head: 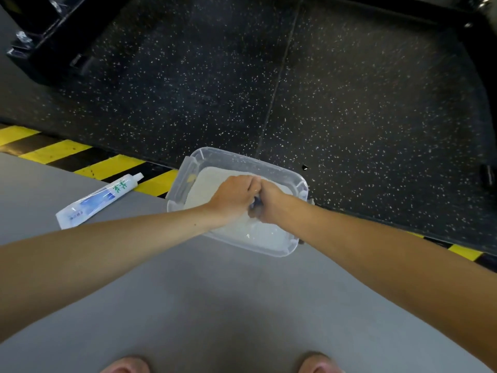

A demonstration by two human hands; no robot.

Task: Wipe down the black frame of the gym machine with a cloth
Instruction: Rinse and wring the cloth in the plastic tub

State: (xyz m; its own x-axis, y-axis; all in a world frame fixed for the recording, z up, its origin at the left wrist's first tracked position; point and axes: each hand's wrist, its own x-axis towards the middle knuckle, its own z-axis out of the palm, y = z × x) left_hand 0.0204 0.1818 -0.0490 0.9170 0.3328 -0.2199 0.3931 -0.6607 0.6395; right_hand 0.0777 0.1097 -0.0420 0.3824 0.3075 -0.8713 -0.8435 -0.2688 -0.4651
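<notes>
Both my hands are pressed together over a clear plastic tub (291,247) of cloudy water on the floor. My left hand (234,196) and my right hand (270,204) grip a small dark blue cloth (256,203), of which only a sliver shows between them. The black frame of the gym machine (40,36) stands at the far left corner, and another black part of the frame (478,30) runs along the far right.
A white tube (99,199) with blue and green print lies on the grey floor left of the tub. A yellow-and-black hazard strip (67,154) edges the black speckled rubber mat (349,103). My knees show at the bottom.
</notes>
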